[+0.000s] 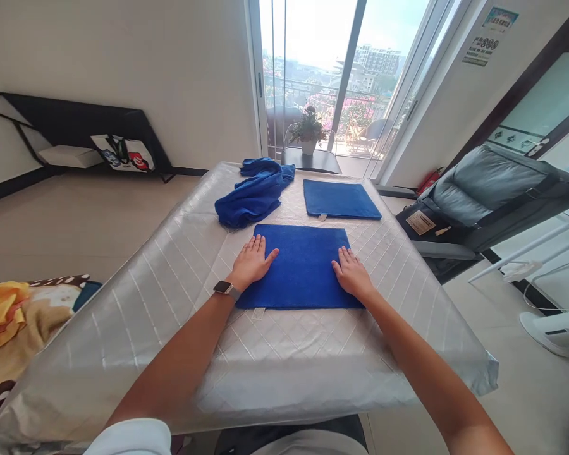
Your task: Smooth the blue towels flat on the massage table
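Fingers [257,242] of our L hand [251,262] & R hand [353,273] rest flat, thumbs spread, gripping nothing. On the table [171,284], folded blue cloth [308,268] lies btwn. & under them, long axis L–R, both equally near; tag [258,313] at near L edge.

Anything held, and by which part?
Nothing looks gripped: the left hand and right hand rest palm-down on the nearer blue cloth, at its side edges.

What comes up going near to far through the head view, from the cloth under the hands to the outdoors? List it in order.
Near folded blue cloth with the left hand and right hand resting on it → far folded blue cloth → potted plant → sliding glass door → buildings outside.
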